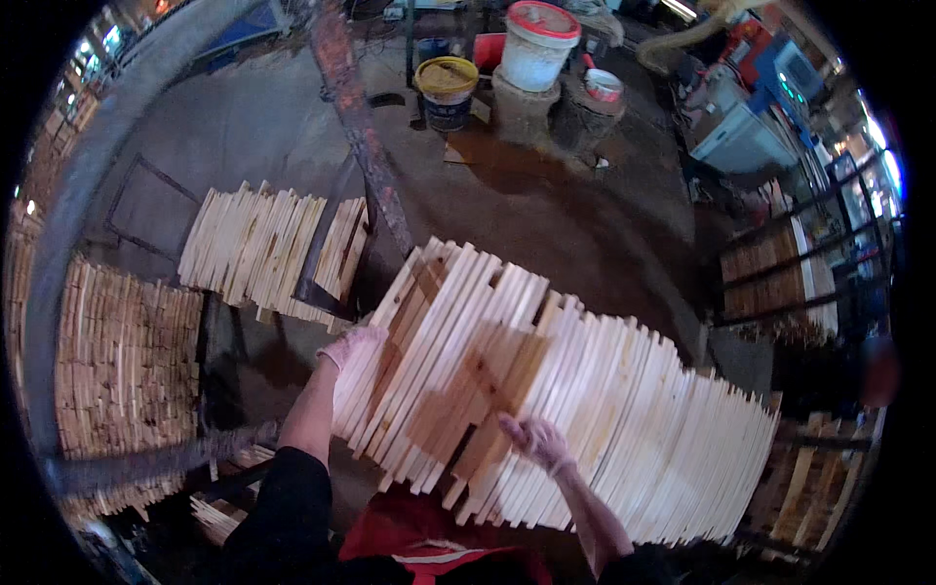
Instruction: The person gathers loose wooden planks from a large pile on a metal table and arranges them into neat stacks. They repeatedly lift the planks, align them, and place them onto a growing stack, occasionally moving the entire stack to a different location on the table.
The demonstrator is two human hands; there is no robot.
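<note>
A broad layer of pale wooden slats [624,419] lies side by side in front of me, running from the centre to the lower right. My left hand [353,347], in a light glove, is closed at the left edge of the layer, around the outermost slats. Over the middle of the layer, my right hand [538,441], also gloved, has its fingers curled against a slat; its fingertips are partly hidden. Near it, several slats sit unevenly, with a dark gap between two of them. Shadows of my arms fall across the wood.
Another slat layer [255,244] sits at the far left, behind a rusty metal post [356,117]. A tall slat stack [127,361] stands at the left. Buckets [447,93] stand on the floor ahead. Stacked wood [770,273] and a metal rack are at the right.
</note>
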